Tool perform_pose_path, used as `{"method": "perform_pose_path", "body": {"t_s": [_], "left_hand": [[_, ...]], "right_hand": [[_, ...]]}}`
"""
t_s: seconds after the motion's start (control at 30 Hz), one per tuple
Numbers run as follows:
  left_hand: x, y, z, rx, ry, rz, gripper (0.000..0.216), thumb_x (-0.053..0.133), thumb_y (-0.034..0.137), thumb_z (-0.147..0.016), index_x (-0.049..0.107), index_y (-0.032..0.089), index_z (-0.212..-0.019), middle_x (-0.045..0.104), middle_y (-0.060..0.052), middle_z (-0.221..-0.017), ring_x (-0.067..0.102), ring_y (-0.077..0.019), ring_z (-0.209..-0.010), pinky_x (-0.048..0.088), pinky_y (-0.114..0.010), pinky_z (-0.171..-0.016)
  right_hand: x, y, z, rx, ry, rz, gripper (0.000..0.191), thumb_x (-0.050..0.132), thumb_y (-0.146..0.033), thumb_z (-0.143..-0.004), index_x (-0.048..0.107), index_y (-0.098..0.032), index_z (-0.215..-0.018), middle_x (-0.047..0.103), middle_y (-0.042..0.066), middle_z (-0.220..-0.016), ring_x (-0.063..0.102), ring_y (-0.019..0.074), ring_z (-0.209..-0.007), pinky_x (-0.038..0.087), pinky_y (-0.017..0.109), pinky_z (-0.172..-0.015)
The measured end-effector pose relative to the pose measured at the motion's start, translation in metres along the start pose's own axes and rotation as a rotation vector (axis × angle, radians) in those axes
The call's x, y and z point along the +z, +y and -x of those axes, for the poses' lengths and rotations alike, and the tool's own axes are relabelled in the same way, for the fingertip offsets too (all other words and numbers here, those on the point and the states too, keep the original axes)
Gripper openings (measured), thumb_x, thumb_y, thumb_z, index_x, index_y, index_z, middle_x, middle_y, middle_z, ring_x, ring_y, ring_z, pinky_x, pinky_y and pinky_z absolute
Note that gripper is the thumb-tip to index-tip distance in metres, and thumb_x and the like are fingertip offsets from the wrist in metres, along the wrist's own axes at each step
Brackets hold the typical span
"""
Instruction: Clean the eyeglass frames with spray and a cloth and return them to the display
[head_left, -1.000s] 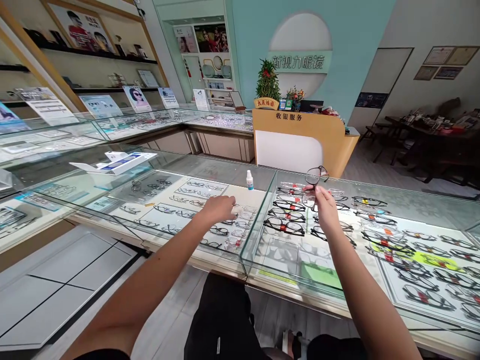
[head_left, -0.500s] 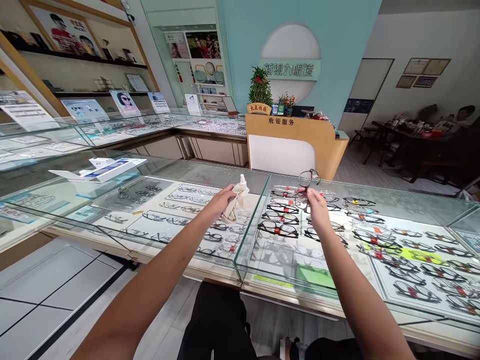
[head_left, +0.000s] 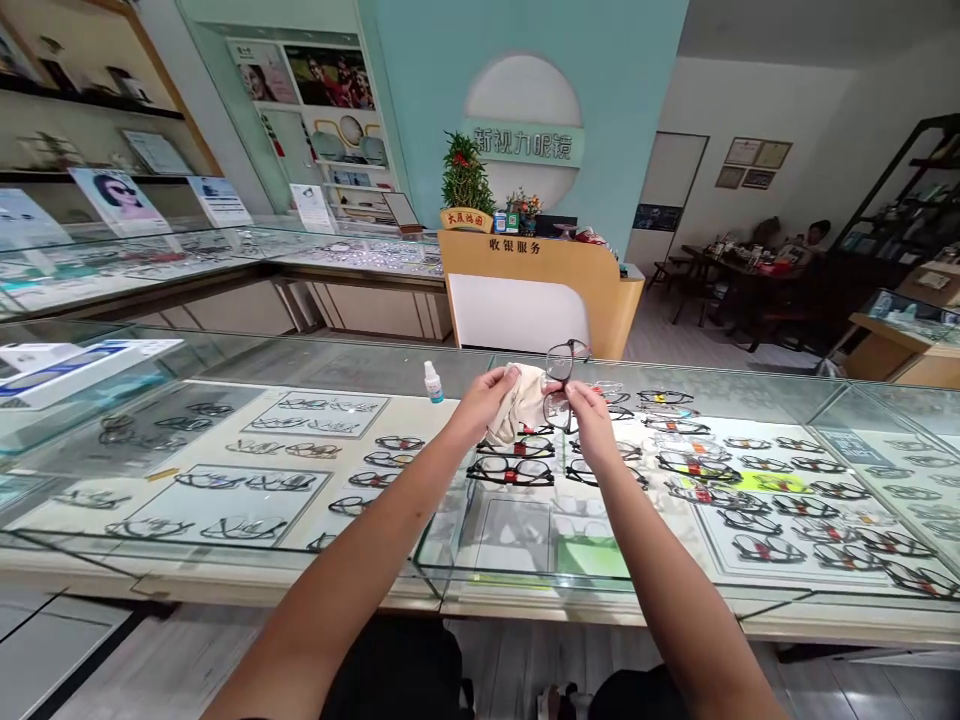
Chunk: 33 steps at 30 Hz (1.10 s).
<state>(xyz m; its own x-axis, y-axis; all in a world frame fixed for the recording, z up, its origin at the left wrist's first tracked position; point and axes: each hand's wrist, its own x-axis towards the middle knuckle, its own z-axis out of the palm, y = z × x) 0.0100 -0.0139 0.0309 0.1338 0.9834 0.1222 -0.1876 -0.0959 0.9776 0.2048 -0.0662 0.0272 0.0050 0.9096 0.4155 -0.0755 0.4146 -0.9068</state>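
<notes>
My left hand (head_left: 486, 402) is closed on a crumpled cream cloth (head_left: 519, 404), held up above the glass display case. Just to its right, my right hand (head_left: 591, 418) pinches a pair of dark-framed eyeglasses (head_left: 568, 362) near the bridge, one lens above the fingers and the other below. The cloth's right edge comes up against the glasses; whether it touches a lens I cannot tell. A small white spray bottle (head_left: 433, 383) with a blue lower part stands upright on the glass top, left of my left hand.
Under the glass counter (head_left: 442, 575) lie rows of eyeglasses, such as a black pair (head_left: 511, 470) with a red tag. A white open box (head_left: 82, 372) rests on the glass at left. Beyond stands a wooden cashier desk (head_left: 536, 262). A person (head_left: 814, 240) sits at a far table.
My left hand has brought the cloth right, up beside the eyeglasses in my right hand. The spray bottle, partly hidden behind the cloth before, now shows whole. The view has turned right.
</notes>
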Motion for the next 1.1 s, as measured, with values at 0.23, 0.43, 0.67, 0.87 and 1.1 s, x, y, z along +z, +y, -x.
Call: {"method": "perform_pose_path", "body": {"t_s": [0.23,0.43,0.67,0.87,1.1], "left_hand": [[0.008,-0.015,0.000,-0.042,-0.014,0.181,0.065,0.093,0.065,-0.063,0.061,0.021,-0.099,0.069,0.002,-0.079,0.063,-0.0140,-0.065,0.052,-0.027,-0.063],[0.004,-0.018,0.007,-0.111,-0.050,0.312,0.061,0.094,0.059,-0.068,0.063,0.018,-0.101,0.066,0.002,-0.079,0.061,-0.0110,-0.065,0.051,-0.024,-0.060],[0.002,-0.012,0.010,-0.116,-0.020,0.377,0.053,0.094,0.052,-0.072,0.062,0.018,-0.098,0.067,0.001,-0.083,0.065,-0.0137,-0.073,0.055,-0.027,-0.068],[0.005,-0.007,0.013,-0.062,-0.063,0.391,0.058,0.098,0.047,-0.066,0.059,0.019,-0.097,0.067,0.003,-0.080,0.062,-0.0107,-0.060,0.053,-0.023,-0.057],[0.004,0.000,0.020,-0.127,-0.135,0.321,0.066,0.099,0.046,-0.066,0.059,0.018,-0.110,0.072,-0.001,-0.082,0.066,-0.0151,-0.055,0.059,-0.030,-0.051]], "right_hand": [[0.003,-0.001,0.000,0.040,-0.103,0.048,0.036,0.060,-0.053,-0.096,0.083,-0.025,-0.089,0.075,0.003,-0.088,0.057,0.0218,-0.081,0.047,0.034,-0.081],[0.010,0.003,0.002,0.113,-0.211,0.031,0.039,0.065,-0.059,-0.092,0.083,-0.026,-0.086,0.074,0.002,-0.085,0.057,0.0218,-0.080,0.048,0.035,-0.084],[0.014,0.011,0.003,0.136,-0.260,0.016,0.034,0.066,-0.054,-0.093,0.083,-0.026,-0.086,0.076,0.002,-0.090,0.059,0.0214,-0.083,0.046,0.035,-0.086],[0.015,0.007,0.004,0.155,-0.212,-0.015,0.037,0.066,-0.056,-0.092,0.081,-0.023,-0.086,0.075,0.004,-0.090,0.057,0.0205,-0.083,0.045,0.034,-0.088],[0.012,0.008,0.004,0.144,-0.284,-0.033,0.036,0.067,-0.055,-0.094,0.082,-0.023,-0.088,0.072,0.004,-0.090,0.056,0.0201,-0.085,0.044,0.033,-0.089]]}}
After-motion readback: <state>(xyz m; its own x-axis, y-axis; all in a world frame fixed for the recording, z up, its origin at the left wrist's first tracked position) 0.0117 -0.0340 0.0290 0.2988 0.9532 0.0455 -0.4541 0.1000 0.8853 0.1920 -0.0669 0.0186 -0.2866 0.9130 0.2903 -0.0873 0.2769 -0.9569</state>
